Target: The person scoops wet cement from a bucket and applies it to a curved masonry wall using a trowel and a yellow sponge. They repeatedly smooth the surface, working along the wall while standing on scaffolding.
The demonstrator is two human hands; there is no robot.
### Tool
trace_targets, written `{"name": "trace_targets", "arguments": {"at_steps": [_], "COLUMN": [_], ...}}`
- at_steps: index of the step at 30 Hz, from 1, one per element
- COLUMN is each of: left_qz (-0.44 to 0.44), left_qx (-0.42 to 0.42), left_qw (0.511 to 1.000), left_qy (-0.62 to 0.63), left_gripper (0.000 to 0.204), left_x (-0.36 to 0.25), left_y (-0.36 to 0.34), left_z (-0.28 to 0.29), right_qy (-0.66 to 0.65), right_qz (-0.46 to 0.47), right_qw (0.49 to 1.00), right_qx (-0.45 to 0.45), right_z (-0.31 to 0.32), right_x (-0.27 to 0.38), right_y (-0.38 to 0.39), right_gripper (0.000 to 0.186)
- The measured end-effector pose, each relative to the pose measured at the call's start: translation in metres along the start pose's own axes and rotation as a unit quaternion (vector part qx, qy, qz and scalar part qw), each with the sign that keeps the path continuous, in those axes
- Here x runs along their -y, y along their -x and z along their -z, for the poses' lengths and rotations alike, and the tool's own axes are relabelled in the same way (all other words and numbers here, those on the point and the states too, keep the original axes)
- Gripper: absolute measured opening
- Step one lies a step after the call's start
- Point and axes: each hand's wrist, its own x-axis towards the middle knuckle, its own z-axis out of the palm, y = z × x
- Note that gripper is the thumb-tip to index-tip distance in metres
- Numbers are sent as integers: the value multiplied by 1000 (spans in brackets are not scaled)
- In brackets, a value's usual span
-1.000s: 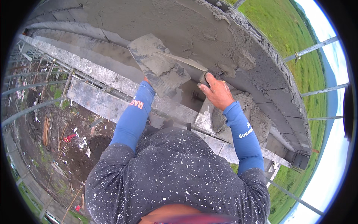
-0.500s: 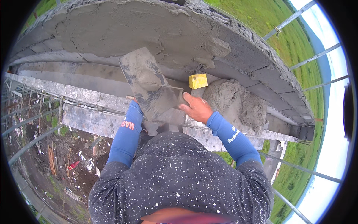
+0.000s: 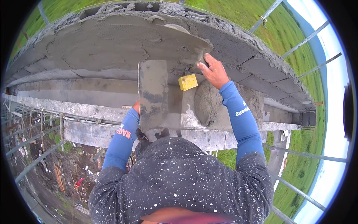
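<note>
My left hand (image 3: 135, 108) grips a rectangular mortar board (image 3: 152, 89), thinly smeared with grey mortar, mostly hiding the fingers. My right hand (image 3: 214, 70) is closed on a steel trowel (image 3: 190, 39), its blade pressed against the freshly rendered face of the block wall (image 3: 108, 43). Just below the trowel sits a yellow block (image 3: 188, 82), beside a mound of wet mortar (image 3: 209, 104) piled on a pale board (image 3: 188, 117).
A narrow concrete channel (image 3: 74, 88) runs along the wall's foot, bordered by a ledge (image 3: 93, 132) near my feet. Metal scaffold poles (image 3: 305, 41) stand around. Far below lie debris-strewn dirt (image 3: 71, 171) at left and a grassy field (image 3: 305, 179) at right.
My right hand has raised the trowel from over the mortar board onto the wall, leaving the board's top bare of the lump. My left hand has lowered the board. The view has shifted.
</note>
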Motion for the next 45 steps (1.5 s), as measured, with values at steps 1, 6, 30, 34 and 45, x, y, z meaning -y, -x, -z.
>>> {"name": "trace_targets", "arguments": {"at_steps": [1, 6, 30, 34, 45], "left_qz": [-3, -56, -154, -165, -163], "left_qx": [-10, -70, -159, -157, -163], "left_qw": [1000, 993, 970, 970, 964], "left_qy": [10, 70, 97, 90, 130], "left_gripper": [60, 60, 63, 63, 55], "left_x": [2, -1, 2, 10, 11], "left_y": [10, 63, 161, 172, 165], "left_z": [4, 29, 35, 36, 44], "right_qy": [26, 21, -155, -41, 215], "right_qz": [-10, -8, -79, -79, -74], "right_qw": [998, 992, 982, 996, 972], "right_qx": [-64, -126, -71, -28, -55], "right_z": [17, 20, -43, 14, 121], "right_x": [-7, -33, -125, -131, -87], "right_y": [-11, 21, 11, 7, 7], "right_gripper": [38, 38, 47, 48, 36]}}
